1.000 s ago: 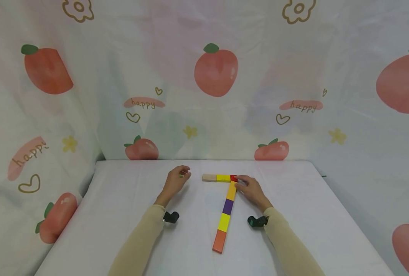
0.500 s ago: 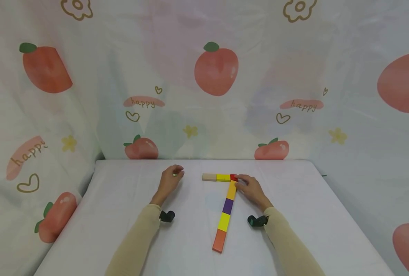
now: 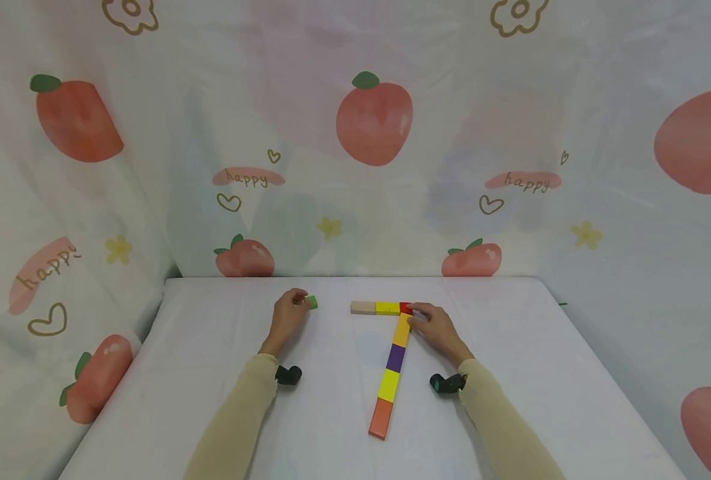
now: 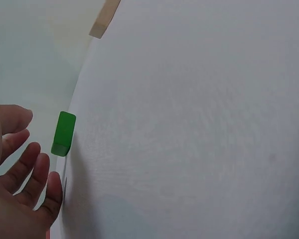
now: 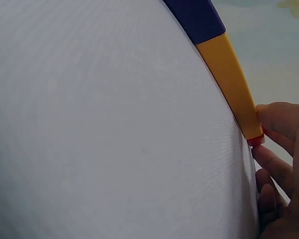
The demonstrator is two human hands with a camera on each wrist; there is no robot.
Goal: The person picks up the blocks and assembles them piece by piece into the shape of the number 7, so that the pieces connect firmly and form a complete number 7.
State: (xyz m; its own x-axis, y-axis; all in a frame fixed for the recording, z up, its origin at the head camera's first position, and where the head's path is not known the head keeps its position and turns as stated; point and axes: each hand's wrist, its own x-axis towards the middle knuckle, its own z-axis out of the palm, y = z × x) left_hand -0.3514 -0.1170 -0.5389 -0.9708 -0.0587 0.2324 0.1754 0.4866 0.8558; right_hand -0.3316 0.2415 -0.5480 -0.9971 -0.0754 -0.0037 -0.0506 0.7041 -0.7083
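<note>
Near the table's far edge, my left hand is beside a small green block. In the left wrist view a gap separates its thumb and fingers from the green block. My right hand pinches the red block at the corner of a row of blocks, its thumb against the orange-yellow block. In the right wrist view the fingers cover most of the red block. A yellow block and a plain wooden block extend leftward from the red one.
Nearer the person, the row continues with a purple block, another yellow block and an orange-red block. All lie flat on the white tabletop. A printed cloth backdrop rises behind and at both sides.
My left hand has moved left, away from the plain wooden block. The green block, mostly hidden in that hand before, now shows beside its fingertips. My right hand and the row have stayed put.
</note>
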